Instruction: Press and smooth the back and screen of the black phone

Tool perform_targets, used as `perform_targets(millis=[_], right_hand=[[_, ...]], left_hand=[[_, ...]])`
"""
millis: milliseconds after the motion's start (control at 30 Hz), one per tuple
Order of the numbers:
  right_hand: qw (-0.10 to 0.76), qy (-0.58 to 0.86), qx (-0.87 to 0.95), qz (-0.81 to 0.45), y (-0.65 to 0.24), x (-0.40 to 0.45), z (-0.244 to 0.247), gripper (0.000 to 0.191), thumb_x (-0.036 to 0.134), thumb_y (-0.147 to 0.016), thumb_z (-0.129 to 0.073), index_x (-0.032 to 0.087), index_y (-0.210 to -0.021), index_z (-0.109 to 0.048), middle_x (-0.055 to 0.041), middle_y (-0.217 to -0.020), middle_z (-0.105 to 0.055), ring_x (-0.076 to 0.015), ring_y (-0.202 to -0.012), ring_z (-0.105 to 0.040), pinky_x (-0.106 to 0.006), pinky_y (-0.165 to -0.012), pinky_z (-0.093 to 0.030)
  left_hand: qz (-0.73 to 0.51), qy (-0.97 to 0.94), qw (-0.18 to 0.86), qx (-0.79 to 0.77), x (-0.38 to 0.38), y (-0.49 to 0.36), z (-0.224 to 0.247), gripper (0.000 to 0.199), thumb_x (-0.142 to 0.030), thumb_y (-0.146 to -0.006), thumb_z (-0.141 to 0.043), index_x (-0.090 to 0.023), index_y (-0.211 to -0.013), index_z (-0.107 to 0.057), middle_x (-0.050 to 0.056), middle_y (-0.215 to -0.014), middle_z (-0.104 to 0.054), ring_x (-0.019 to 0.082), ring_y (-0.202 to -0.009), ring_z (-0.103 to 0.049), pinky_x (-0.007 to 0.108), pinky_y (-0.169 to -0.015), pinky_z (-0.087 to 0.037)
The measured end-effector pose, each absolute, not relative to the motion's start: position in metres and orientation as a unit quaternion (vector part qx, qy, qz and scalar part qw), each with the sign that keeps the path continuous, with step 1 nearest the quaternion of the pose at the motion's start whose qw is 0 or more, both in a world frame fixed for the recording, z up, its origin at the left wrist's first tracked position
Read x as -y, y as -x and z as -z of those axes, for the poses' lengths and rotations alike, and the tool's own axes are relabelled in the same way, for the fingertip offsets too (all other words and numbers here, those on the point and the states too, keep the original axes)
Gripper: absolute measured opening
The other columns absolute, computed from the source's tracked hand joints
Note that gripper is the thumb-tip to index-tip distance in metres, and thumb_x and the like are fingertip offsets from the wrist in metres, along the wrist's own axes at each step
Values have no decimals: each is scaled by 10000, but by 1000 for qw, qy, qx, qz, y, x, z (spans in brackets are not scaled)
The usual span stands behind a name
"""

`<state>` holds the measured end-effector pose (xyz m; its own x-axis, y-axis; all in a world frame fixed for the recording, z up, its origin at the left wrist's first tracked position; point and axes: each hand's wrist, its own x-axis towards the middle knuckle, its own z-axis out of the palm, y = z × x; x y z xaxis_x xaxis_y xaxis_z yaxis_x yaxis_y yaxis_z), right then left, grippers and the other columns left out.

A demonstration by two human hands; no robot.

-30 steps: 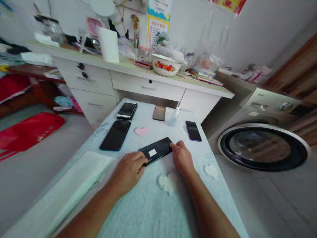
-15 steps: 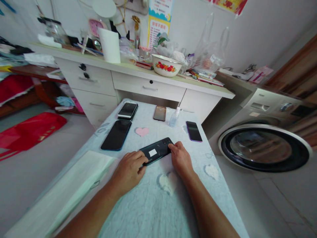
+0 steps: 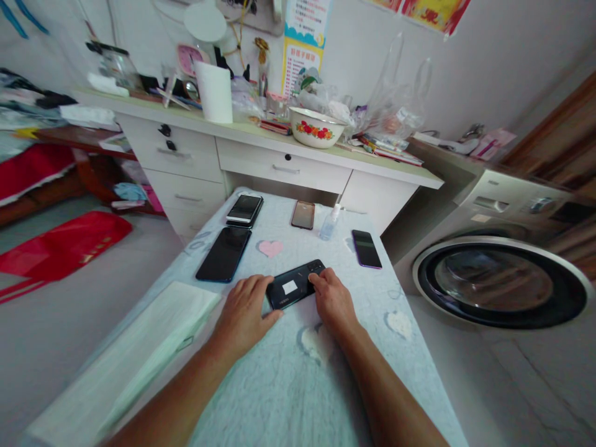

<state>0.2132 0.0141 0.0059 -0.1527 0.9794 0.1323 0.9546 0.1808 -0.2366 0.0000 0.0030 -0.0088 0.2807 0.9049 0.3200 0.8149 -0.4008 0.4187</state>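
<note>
**Right thumb further in on the phone's back, left hand loosened**

Compared with half a second ago, the right hand point(image 3: 335, 304) has slid its thumb inward from the corner of the dark phone point(image 3: 302, 287), so that the tip now rests on the back below the cameras. The left hand point(image 3: 244, 310), whose fingers lay over the phone's left end, has drawn back to the edge, and its thumb now stands away from the fingers. The phone lies back up between the hands at much the same slant, its white label point(image 3: 289, 287) showing.

Beyond the left hand, a large black phone point(image 3: 223, 254) lies face up on the pale cloth point(image 3: 279, 385), with a stack of phones point(image 3: 244, 209) just behind it. A pink heart point(image 3: 270, 249) marks the cloth past the dark phone; farther back are a brown case point(image 3: 303, 215) and a clear spray bottle point(image 3: 330, 223). A purple-edged phone point(image 3: 367, 248) lies to the right. A long white packet point(image 3: 130, 366) runs beside the left forearm, partly behind it.

Both forearms reach in from the near edge and converge. The left hand is spread, palm down, fingers at the phone's left end. The right hand is curled, pinching the phone's right end; its lower fingers are hidden.
</note>
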Motion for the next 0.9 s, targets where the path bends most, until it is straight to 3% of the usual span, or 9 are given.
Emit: perform_targets(millis=[400,633,900], right_hand=[[165,534,826,-69,-200,-8,-8,261,182,-933,-393,251,-973,-641,-18,-932,-539,-139,-801,-476,-218,-697,-341],[152,587,792,-72,-209,-12,-9,300,186,-933,-387,273,-1042,-653,-22,-945,-548,-139,-796,-487,-216,-687,-339],[138,650,745,-65,-223,-17,-10,345,221,-955,-358,294,-1121,-652,-41,-979,-565,-146,-810,-516,-226,-704,-348]], left_hand=[[-302,-776,142,-536,-6,-7,14,547,-204,-696,-659,-184,-1201,-450,95,-1194,-558,275,-1114,-507,451,-978,-407],[-307,-777,168,-524,-9,-9,12,557,-153,-708,-610,-198,-1237,-439,96,-1245,-550,272,-1168,-499,463,-1012,-402],[-212,-773,177,-571,-15,-12,-7,611,-144,-730,-605,-116,-1312,-420,169,-1314,-535,300,-1234,-488,448,-1042,-385]])
